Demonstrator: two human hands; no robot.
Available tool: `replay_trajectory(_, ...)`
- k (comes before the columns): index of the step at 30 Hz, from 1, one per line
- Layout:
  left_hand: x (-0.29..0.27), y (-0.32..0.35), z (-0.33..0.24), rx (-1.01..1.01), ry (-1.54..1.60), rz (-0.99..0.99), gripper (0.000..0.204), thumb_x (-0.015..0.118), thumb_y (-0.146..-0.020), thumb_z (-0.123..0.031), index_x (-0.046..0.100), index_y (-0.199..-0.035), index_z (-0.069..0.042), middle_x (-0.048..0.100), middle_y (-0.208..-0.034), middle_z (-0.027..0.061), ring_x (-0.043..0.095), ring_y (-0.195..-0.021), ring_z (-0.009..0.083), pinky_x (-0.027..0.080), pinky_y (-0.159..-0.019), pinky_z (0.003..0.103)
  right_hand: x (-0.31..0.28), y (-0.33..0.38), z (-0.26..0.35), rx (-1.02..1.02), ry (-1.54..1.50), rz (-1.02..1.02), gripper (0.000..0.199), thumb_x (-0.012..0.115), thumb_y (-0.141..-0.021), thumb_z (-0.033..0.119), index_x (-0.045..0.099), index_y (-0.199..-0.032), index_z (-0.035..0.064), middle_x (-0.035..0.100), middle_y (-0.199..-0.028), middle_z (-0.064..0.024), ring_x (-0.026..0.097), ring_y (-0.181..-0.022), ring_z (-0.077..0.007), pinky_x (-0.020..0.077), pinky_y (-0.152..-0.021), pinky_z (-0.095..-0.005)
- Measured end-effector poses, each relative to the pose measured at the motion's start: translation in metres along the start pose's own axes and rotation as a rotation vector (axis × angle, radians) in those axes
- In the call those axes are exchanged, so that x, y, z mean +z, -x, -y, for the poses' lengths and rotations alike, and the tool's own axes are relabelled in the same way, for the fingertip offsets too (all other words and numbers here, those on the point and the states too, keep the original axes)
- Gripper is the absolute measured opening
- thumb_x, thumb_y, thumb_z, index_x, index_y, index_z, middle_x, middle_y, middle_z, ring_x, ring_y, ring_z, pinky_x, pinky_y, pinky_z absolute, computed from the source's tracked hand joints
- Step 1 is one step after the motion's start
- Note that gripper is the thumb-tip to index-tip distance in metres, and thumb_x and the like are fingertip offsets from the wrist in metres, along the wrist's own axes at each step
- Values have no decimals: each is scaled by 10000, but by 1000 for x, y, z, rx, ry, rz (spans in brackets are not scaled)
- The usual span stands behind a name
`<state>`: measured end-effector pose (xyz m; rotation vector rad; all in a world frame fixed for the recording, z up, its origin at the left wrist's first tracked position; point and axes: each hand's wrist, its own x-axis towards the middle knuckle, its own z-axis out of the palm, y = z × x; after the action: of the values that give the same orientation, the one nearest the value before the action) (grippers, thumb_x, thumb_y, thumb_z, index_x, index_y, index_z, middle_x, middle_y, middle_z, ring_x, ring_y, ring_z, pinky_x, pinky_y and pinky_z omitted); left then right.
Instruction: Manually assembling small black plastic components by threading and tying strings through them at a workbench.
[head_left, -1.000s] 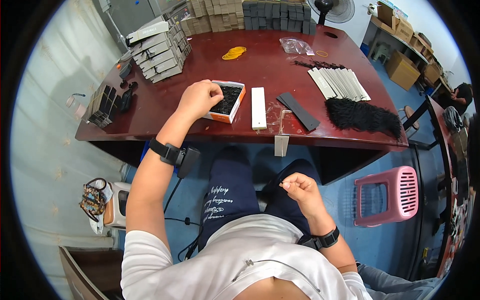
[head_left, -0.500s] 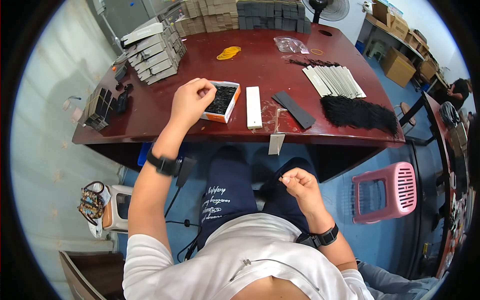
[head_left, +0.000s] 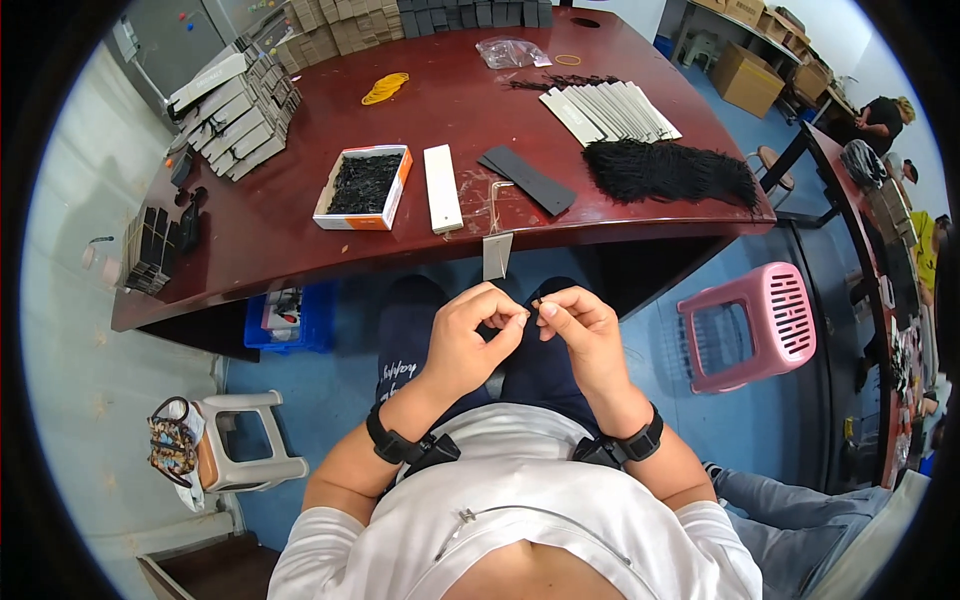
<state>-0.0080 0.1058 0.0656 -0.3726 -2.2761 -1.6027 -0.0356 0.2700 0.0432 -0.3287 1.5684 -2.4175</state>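
Over my lap, just off the desk edge, my left hand (head_left: 472,330) and my right hand (head_left: 587,335) come almost fingertip to fingertip. Thumb and forefinger are pinched together on each. Whatever they hold is too small to make out. A white tag (head_left: 497,256) hangs from a bent wire holder (head_left: 495,203) at the desk edge, just beyond my fingers. An open box (head_left: 403,178) full of thin black pieces lies on the desk, left of a stack of white tags (head_left: 442,190). To the right of the wire are dark grey tags (head_left: 530,180).
A bundle of black cords (head_left: 670,173) lies below fanned pale tags (head_left: 610,112) on the desk's right. Stacked strung tags (head_left: 235,115) stand at the left. Yellow rubber bands (head_left: 385,89) lie farther back. A pink stool (head_left: 760,325) stands right, a white stool (head_left: 255,400) left.
My left hand has come away from the box of black pieces, moving right and toward me to meet my right hand. The whole view has shifted, so the desk appears higher and farther left.
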Motion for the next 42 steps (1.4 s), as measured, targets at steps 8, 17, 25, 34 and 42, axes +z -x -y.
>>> replay_trajectory(8,5,4,-1,16,-6,-6,39,647,-764,-6,608,-766,-3,564,-713,45,544,-611,118,438,-561,247,4,2,-3,-38,20,6,88,616,-887,89,620,-921,8,618,-817,-25,561,-700,-81,457,-651,-208)
replay_trajectory(17,3,5,7,-47,75,-6,63,654,-768,-26,596,-750,-9,542,-696,41,541,-611,120,430,-567,244,2,0,-8,-43,41,-48,81,611,-889,95,618,-912,17,610,-806,-28,547,-695,-83,444,-652,-217)
replay_trajectory(25,4,5,10,-57,23,-74,55,649,-778,1,594,-777,-6,565,-736,36,507,-632,101,409,-585,232,4,0,-7,51,12,20,77,616,-881,103,621,-881,27,608,-758,-26,543,-662,-84,430,-632,-210)
replay_trajectory(34,4,6,11,-25,-9,-87,44,646,-782,3,604,-794,-3,576,-749,46,528,-641,108,420,-589,232,3,0,-10,107,-49,-2,94,614,-880,127,616,-863,34,595,-748,-24,526,-649,-84,421,-624,-221)
replay_trajectory(42,5,4,10,64,-136,-131,77,665,-747,-44,589,-747,-33,567,-709,58,564,-626,195,447,-556,300,3,-1,-12,78,-16,-5,84,610,-881,118,612,-858,37,592,-738,-22,527,-646,-82,427,-618,-221)
